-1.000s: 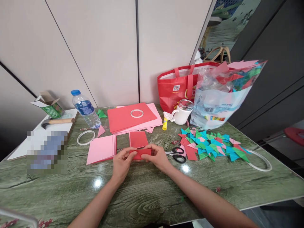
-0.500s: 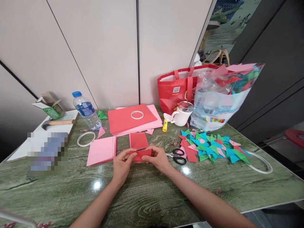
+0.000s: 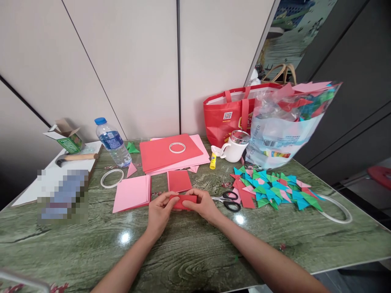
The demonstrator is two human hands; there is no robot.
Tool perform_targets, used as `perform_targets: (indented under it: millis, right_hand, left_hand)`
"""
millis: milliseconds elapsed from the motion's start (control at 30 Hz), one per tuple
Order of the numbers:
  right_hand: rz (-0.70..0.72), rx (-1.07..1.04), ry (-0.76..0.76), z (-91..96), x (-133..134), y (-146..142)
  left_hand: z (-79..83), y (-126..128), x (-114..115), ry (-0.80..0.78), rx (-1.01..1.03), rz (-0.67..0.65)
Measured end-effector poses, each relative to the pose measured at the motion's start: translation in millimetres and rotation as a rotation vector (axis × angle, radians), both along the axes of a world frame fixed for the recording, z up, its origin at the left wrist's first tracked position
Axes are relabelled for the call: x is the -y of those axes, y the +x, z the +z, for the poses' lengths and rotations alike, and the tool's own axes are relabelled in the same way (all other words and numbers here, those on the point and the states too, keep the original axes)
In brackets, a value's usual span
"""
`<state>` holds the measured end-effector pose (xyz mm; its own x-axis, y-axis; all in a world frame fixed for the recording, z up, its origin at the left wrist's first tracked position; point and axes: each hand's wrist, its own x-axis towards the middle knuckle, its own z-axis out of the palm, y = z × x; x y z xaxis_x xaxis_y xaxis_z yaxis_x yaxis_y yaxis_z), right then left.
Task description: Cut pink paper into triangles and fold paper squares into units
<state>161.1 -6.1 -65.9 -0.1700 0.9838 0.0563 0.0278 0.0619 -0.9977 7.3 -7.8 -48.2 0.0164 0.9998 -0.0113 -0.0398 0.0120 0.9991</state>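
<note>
Between my hands is a folded piece of red paper (image 3: 185,201), gripped at both ends above the table. My left hand (image 3: 161,207) pinches its left end with thumb and fingers. At the other end, my right hand (image 3: 203,204) is closed on it in the same way. Just behind the hands lies a stack of red paper squares (image 3: 179,180). To the left is a stack of pink paper squares (image 3: 131,192). Black-handled scissors (image 3: 230,199) rest right of my right hand, their blades partly hidden behind it.
Folded coloured paper pieces (image 3: 275,187) lie heaped at right, by a white ring (image 3: 343,213). Behind stand a plastic bag (image 3: 275,138), a red tote bag (image 3: 216,122), a white mug (image 3: 236,148) and a glue stick (image 3: 213,161). A water bottle (image 3: 113,142) and hammer (image 3: 77,157) are left.
The red paper's upper edge is tipped differently, and my thumbs press lower on its face. Both hands keep hold of it. The whole view has shifted slightly.
</note>
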Motion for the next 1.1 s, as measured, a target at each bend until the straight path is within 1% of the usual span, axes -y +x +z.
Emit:
perform_targets:
  millis: [100,200,267,367,433,533,633,767,967,1100]
  right_hand:
    - [-0.045,0.028,0.049,-3.6,-1,0]
    - [-0.053,0.034,0.061,-6.0,-2,1]
    - [-0.056,0.037,0.063,-5.9,-2,3]
    - [-0.058,0.049,0.064,-3.7,-3,6]
    - [-0.056,0.064,0.069,-2.3,-4,8]
    - [-0.042,0.079,0.068,-1.4,-5,11]
    - [-0.035,0.090,0.075,-0.8,-6,12]
    - [-0.045,0.102,0.094,1.6,-5,12]
    - [-0.050,0.076,0.079,0.6,-5,12]
    - [-0.059,0.056,0.048,-2.8,-7,13]
  left_hand:
    - [1.0,0,0,0.017,-0.043,0.005]
    - [2.4,0,0,-0.046,-0.016,-0.026]
    - [3.5,-1,-2,-0.097,0.018,-0.086]
    - [4.3,-4,-5,-0.146,0.032,-0.210]
    - [4.0,-7,-7,-0.158,0.028,-0.280]
    - [3.5,-9,-9,-0.153,0.008,-0.336]
    - [3.5,-9,-9,-0.144,0.008,-0.347]
    - [4.1,-8,-7,-0.161,0.061,-0.349]
    - [4.9,-7,-5,-0.139,0.072,-0.348]
    - [5.3,-8,-6,-0.133,-0.041,-0.355]
